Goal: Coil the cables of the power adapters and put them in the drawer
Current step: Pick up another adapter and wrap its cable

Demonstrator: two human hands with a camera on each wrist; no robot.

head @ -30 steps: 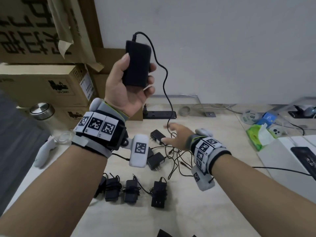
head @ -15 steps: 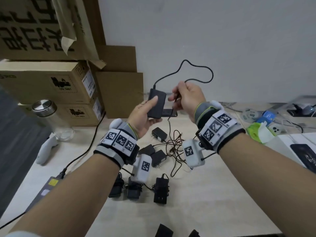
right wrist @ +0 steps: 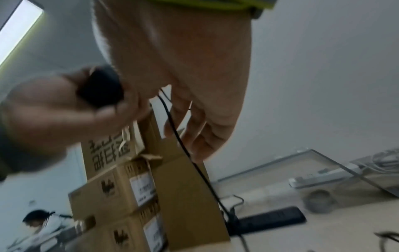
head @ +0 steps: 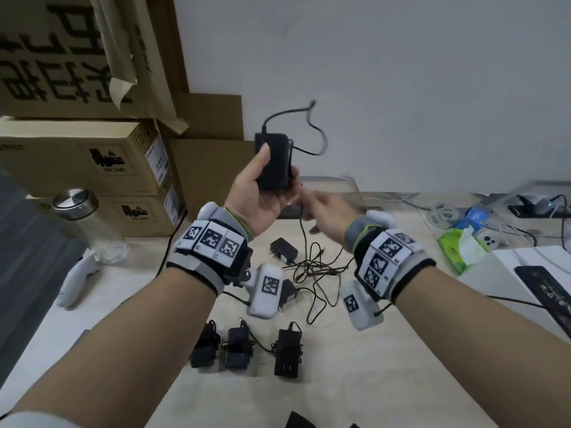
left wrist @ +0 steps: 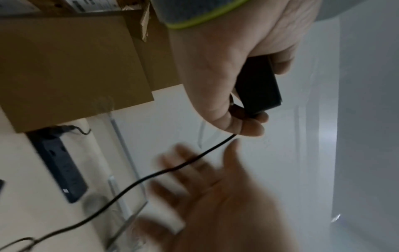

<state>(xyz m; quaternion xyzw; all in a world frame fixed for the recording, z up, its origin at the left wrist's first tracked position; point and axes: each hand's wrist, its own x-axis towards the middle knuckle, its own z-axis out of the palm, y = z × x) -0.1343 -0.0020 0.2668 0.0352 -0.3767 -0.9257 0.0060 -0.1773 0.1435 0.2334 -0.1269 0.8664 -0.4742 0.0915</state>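
The left hand (head: 262,193) is raised above the counter (head: 355,381), fingers curled around a black power adapter (head: 273,160) held upright. The right hand (head: 327,211) sits just beside and below it, fingers spread and loose, holding nothing. Half a second ago it pinched the cable (head: 304,239); now the cable hangs free to the counter. The right hand is motion-blurred. No drawer shows.
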